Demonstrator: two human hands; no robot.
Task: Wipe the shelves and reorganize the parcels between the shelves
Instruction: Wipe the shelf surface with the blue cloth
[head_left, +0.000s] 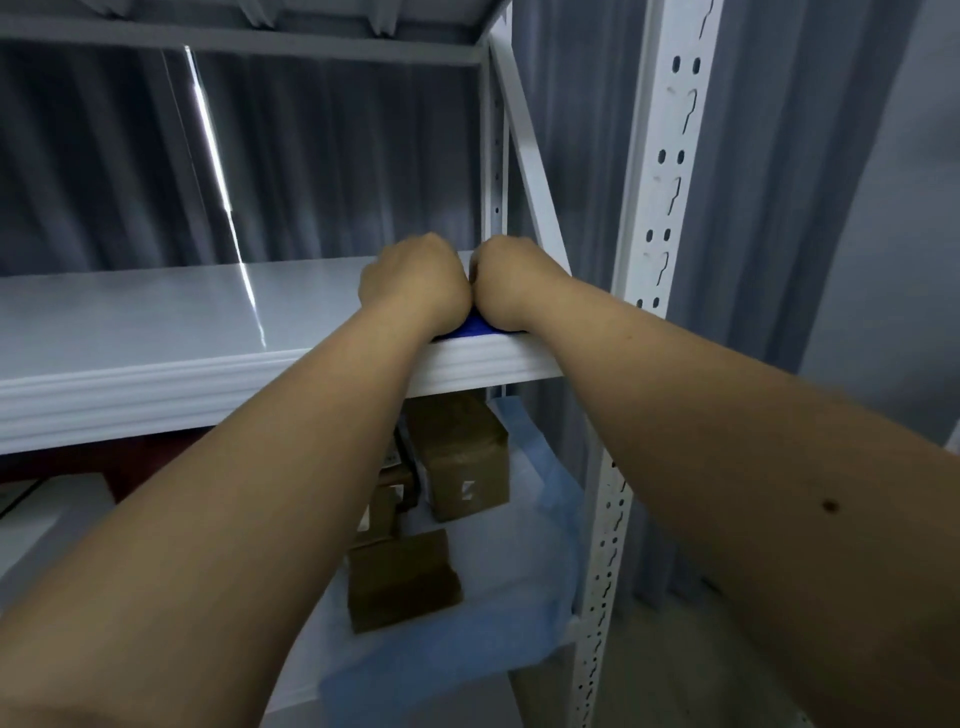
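Both hands lie side by side on the right end of a white metal shelf (156, 317). My left hand (415, 280) and my right hand (511, 283) touch each other and press down on a blue cloth (475, 327), of which only a small corner shows at the shelf's front edge. The fingers point away and are hidden, so their grip cannot be seen. On the shelf below stand brown cardboard parcels (460, 457), with another parcel (402, 579) nearer to me, on a pale blue plastic sheet (514, 571).
A white perforated upright post (662, 171) stands right of my hands, with a diagonal brace (524, 145) behind it. Grey curtains (311, 156) hang behind the rack. Another shelf (260, 36) sits overhead. A white box (47, 519) lies on the lower shelf at left.
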